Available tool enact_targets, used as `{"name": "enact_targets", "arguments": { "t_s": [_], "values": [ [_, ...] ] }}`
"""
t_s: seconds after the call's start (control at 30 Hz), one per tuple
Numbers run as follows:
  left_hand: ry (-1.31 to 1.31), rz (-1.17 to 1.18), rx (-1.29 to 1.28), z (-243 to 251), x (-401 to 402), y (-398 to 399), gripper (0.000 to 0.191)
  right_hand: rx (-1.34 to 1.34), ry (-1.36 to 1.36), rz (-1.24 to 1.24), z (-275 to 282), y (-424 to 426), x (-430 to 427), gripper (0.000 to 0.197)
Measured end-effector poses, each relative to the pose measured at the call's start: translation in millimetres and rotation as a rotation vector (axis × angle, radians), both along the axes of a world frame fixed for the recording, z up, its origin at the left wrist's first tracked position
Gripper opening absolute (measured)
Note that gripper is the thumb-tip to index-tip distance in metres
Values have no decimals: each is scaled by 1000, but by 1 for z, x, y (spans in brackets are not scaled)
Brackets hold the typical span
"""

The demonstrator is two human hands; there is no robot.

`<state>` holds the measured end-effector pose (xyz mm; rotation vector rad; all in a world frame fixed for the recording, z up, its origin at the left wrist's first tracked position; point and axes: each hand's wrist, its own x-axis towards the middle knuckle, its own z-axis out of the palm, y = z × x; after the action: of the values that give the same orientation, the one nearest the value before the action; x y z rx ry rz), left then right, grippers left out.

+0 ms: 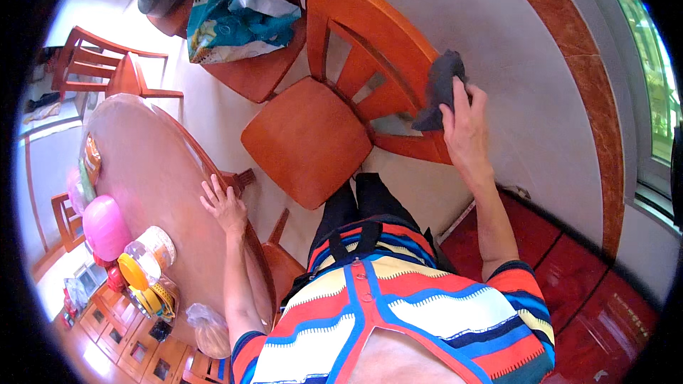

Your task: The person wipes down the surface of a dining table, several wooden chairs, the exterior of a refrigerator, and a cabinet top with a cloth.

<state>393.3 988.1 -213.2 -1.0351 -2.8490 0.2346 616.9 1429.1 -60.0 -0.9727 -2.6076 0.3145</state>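
Observation:
My right hand (pixel 466 128) grips a dark grey cloth (pixel 441 90), which lies against the outer end of the top rail of a reddish-brown wooden chair's backrest (pixel 379 21). The chair's square seat (pixel 309 141) is in front of my legs. My left hand (pixel 227 207), fingers spread and holding nothing, rests on the edge of a round wooden table (pixel 160 170) to the left.
A teal and white printed bag (pixel 240 16) sits on another chair (pixel 251 77). The table bears a pink balloon-like object (pixel 106 228), a lidded plastic jar (pixel 140 264) and a knotted plastic bag (pixel 209 333). A wall (pixel 512 96) stands close at right.

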Motion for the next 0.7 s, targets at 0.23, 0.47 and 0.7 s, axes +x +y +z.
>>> {"name": "enact_targets", "arguments": {
  "t_s": [0.23,0.47,0.7],
  "values": [
    [-53,45,-13,1,3,-4,24,-74,-91,83,-16,35,-88,36],
    [-2,-5,4,-3,-4,5,24,79,-23,228,-45,82,-262,24],
    [-141,-8,-30,5,1,-5,34,-192,-141,180,-18,64,-183,31]
  ]
}}
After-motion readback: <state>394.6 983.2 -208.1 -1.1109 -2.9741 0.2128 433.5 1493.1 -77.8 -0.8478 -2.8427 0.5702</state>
